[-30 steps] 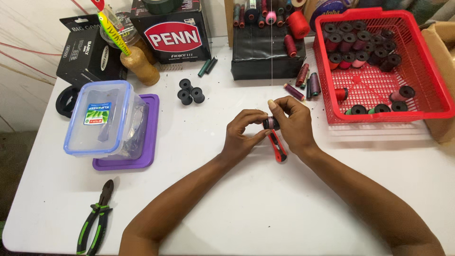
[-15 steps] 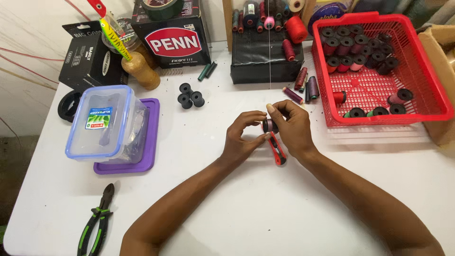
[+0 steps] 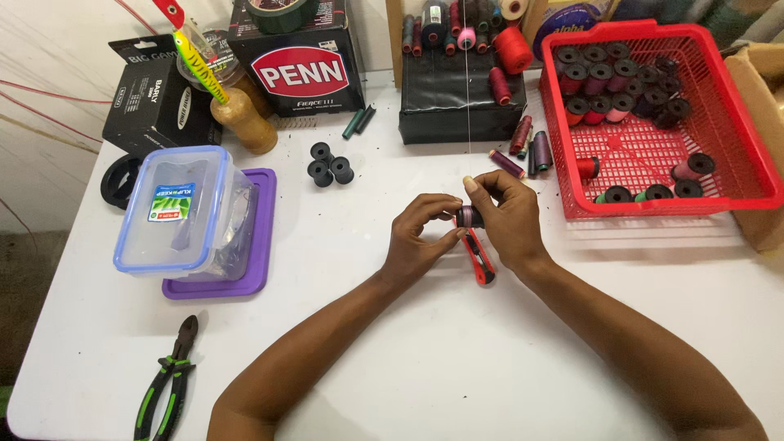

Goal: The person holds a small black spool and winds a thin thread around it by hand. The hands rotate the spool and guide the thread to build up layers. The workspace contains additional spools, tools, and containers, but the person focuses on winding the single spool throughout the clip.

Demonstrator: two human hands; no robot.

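Observation:
A small black spool (image 3: 468,216) wound with dark purplish thread is pinched between both hands above the white table (image 3: 457,359). My left hand (image 3: 419,237) grips its left end with thumb and fingers. My right hand (image 3: 506,216) holds its right side, index finger raised. A thin thread line (image 3: 468,98) runs straight up from the spool toward the back. A red and black utility knife (image 3: 480,260) lies under my right hand, its upper end hidden by the hand.
A red basket (image 3: 731,131) of thread spools stands at the right. Three empty black spools (image 3: 328,167) and loose thread spools (image 3: 523,145) lie behind. A clear lidded container (image 3: 175,211) sits on a purple lid at left. Green-handled pliers (image 3: 167,380) lie front left. Black boxes stand along the back.
The hands stay together on the spool with only small finger shifts. The view has shifted slightly.

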